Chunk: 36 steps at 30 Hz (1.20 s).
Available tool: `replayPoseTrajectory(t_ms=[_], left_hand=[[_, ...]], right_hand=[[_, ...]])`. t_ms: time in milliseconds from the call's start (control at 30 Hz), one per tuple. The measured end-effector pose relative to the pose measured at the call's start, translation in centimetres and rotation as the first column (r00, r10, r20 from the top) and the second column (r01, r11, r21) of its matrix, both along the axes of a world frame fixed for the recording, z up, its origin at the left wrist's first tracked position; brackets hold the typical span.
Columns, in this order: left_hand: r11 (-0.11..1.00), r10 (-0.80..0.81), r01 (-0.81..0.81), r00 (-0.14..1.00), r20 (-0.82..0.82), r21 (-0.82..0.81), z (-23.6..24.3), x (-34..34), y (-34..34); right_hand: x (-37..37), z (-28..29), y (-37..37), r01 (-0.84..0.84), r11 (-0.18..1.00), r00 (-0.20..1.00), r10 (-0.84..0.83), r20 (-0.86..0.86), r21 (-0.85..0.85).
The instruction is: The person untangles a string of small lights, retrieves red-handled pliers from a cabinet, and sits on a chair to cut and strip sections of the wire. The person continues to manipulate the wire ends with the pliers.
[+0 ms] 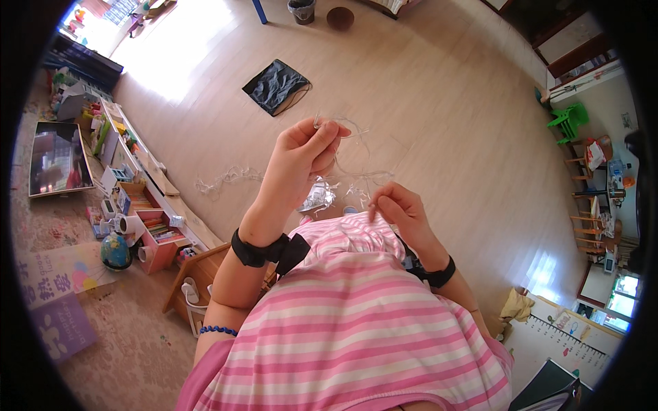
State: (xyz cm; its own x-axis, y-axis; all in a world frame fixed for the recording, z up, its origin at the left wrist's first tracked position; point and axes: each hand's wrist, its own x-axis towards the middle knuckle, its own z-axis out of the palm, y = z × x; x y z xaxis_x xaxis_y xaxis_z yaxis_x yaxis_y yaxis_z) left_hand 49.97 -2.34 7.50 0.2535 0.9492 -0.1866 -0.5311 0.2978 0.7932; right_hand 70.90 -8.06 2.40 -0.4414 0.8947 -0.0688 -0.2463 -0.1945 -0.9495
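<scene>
A thin, clear strand with small points along it, looking like a string of fairy lights [361, 140], hangs in loops between my hands. My left hand [305, 147] is raised in front of me, thumb and fingers pinched on its upper loop. Lower and to the right, my right hand [406, 216] has its fingers curled together at the lower end of a loop; its fingertips are partly hidden. More of a pale, tangled strand [229, 179] shows left of my left wrist. A white, shiny crumpled bundle [319, 196] sits below, partly behind my left hand.
A black drawstring bag [277, 87] lies on the wooden floor ahead. Leftward stand a low shelf unit, a globe [115, 251], a pink box of books [162, 227] and a television [60, 159]. A wooden cabinet is by my left elbow; green chairs [568, 122] stand far right.
</scene>
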Motion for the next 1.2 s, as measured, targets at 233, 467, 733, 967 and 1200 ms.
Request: replayPoseTrajectory(t_ms=[233, 467, 733, 967, 1200], left_hand=[[0.994, 0.004, 0.005, 0.996, -0.086, 0.106, -0.2, -0.8, 0.1], [1.0, -0.023, 0.022, 0.999, 0.029, 0.011, -0.5, -1.2, 0.7], [0.993, -0.102, 0.106, 0.992, 0.079, -0.047, -0.5, -1.2, 0.9], [0.995, -0.064, 0.074, 0.987, 0.147, -0.063, -1.0, -1.4, 1.0], [0.993, -0.082, 0.094, 0.983, 0.163, -0.067, -1.6, -1.1, 0.6]], right_hand=[[4.9, 0.8, 1.4, -0.444, 0.888, 0.89, 0.421, 0.175, 0.118], [8.0, 2.9, 2.2, -0.373, 0.91, 0.911, 0.396, 0.113, -0.181], [6.6, 1.0, 2.2, -0.337, 0.91, 0.644, 0.409, -0.647, 0.24], [5.5, 0.5, 2.9, -0.104, 0.995, 0.618, 0.056, -0.785, -0.011], [4.8, 2.8, 1.8, -0.012, 0.985, 0.88, -0.072, -0.47, -0.172]])
